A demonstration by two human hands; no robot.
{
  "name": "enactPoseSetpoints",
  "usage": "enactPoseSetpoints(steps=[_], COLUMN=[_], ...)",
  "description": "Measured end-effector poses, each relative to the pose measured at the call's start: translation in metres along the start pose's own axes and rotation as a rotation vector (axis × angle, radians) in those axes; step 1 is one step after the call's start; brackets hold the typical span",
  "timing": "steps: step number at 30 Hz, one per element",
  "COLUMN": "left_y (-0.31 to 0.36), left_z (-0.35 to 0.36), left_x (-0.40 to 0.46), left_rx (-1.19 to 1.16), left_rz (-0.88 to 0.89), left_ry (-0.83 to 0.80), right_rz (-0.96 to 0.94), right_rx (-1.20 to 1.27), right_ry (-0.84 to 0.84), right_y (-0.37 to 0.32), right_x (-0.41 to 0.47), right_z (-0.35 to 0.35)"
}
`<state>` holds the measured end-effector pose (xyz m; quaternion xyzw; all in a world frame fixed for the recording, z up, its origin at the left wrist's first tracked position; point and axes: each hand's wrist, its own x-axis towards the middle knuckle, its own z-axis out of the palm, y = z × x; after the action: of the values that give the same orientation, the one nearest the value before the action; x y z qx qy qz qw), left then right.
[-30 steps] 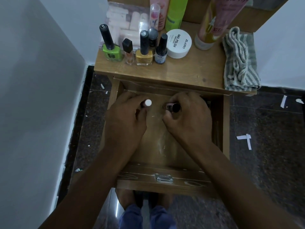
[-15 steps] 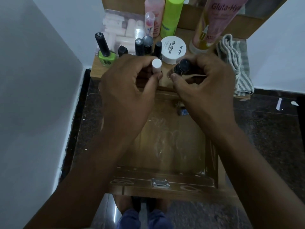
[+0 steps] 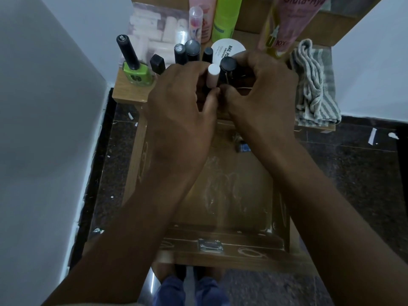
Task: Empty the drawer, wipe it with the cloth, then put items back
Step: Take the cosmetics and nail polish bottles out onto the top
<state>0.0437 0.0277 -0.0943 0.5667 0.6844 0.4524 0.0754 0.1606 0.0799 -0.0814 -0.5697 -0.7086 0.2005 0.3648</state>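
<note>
Our left hand (image 3: 176, 102) pinches a white-capped bottle (image 3: 213, 75); our right hand (image 3: 262, 93) curls round a black-capped bottle (image 3: 228, 65), both over the tabletop (image 3: 130, 89). The cloth (image 3: 313, 85) lies folded at right. Below, the drawer (image 3: 231, 191) stands open with one small item (image 3: 242, 146).

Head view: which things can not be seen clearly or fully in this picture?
- White-capped bottle: body hidden by the left hand that grips it.
- Black-capped bottle: body and contents hidden by the right hand.
- White jar: label partly covered by both hands.
- Small blue item in the drawer: too small and dim to identify.
- Pink tube: cut off by the top edge.
</note>
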Motion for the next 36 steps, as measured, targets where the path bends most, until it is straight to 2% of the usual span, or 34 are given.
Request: enactPoseSetpoints(steps=[4,18,26,28,30,32,34,36], left_y=[0.002,0.005,0.004,0.001,-0.001,-0.004,-0.012,-0.021], left_z=[0.000,-0.005,-0.008,-0.010,-0.006,0.003,0.015,0.025], left_x=[0.000,-0.001,-0.019,-0.031,-0.045,-0.061,-0.075,-0.079], left_rx=[-0.041,-0.080,-0.097,-0.086,-0.030,0.027,0.070,0.086], left_rz=[0.002,0.034,0.116,0.153,0.128,0.092,0.122,0.152], left_ry=[-0.027,0.039,0.042,-0.027,-0.197,-0.379,-0.467,-0.528], right_rz=[0.003,-0.029,-0.022,-0.002,0.047,0.134,0.223,0.219], right_rx=[-0.021,0.010,-0.011,-0.046,-0.107,-0.210,-0.335,-0.436], right_ry=[-0.008,-0.009,-0.025,-0.043,-0.106,-0.250,-0.405,-0.446], right_y=[0.001,0.003,0.014,0.019,0.028,0.043,0.055,0.061], right_x=[0.000,0.003,-0.025,-0.043,-0.062,-0.080,-0.095,-0.102], right_z=[0.002,0.010,-0.034,-0.047,-0.057,-0.060,-0.056,-0.046])
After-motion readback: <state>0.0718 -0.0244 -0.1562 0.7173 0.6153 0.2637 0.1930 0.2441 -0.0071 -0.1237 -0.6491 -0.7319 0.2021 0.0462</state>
